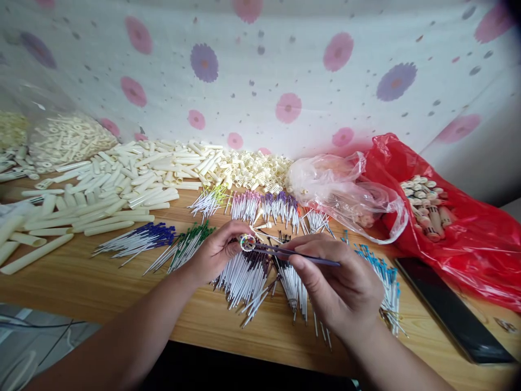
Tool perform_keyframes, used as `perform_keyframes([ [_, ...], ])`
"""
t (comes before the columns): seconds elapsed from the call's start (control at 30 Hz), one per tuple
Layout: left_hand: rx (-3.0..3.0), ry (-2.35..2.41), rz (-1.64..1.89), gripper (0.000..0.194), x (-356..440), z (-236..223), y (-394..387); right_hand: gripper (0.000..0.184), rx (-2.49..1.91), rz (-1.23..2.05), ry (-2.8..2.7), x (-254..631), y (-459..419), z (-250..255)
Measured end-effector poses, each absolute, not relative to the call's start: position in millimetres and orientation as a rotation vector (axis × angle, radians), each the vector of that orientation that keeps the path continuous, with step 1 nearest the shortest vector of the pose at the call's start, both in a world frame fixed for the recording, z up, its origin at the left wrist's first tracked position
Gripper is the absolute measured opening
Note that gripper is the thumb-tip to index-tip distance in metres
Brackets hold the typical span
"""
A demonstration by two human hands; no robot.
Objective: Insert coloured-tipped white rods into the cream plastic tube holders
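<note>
My left hand pinches a small cream tube, a pen part, with its round end turned towards me. Several coloured bits show inside that ring. Dark tweezers lie between the thumb and fingers of my right hand, their tips at the ring's right side. Below both hands, pen refills with dark brown ends lie bunched on the wooden table. Refills with green ends are beside my left wrist, and ones with light blue ends are by my right hand.
Cream pen barrels are heaped on the left, with small cream parts behind. Blue refills lie at left. A clear plastic bag, a red bag holding pen parts and a black phone occupy the right side.
</note>
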State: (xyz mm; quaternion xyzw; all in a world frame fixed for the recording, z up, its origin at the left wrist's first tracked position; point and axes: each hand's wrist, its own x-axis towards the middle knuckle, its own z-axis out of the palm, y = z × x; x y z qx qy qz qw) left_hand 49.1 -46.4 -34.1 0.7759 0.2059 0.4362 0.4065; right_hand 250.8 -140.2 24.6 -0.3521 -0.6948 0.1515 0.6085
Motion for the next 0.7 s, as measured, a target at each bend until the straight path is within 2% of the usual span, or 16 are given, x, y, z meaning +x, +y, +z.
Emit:
perform_keyframes([
  [0.2,1.926,0.521,1.081,0.026,48.3,-32.9,-46.8,0.023,-0.787,0.343,-1.658,251.1,-140.2,24.8],
  [0.43,1.772,0.48,0.826,0.031,46.1,-33.4,-48.8,0.025,-0.709,0.326,-1.705,253.8,-141.1,28.6],
  [0.7,1.654,0.474,0.817,0.028,47.0,-31.0,-50.5,0.022,-0.702,0.322,-1.642,256.1,-143.6,27.5],
])
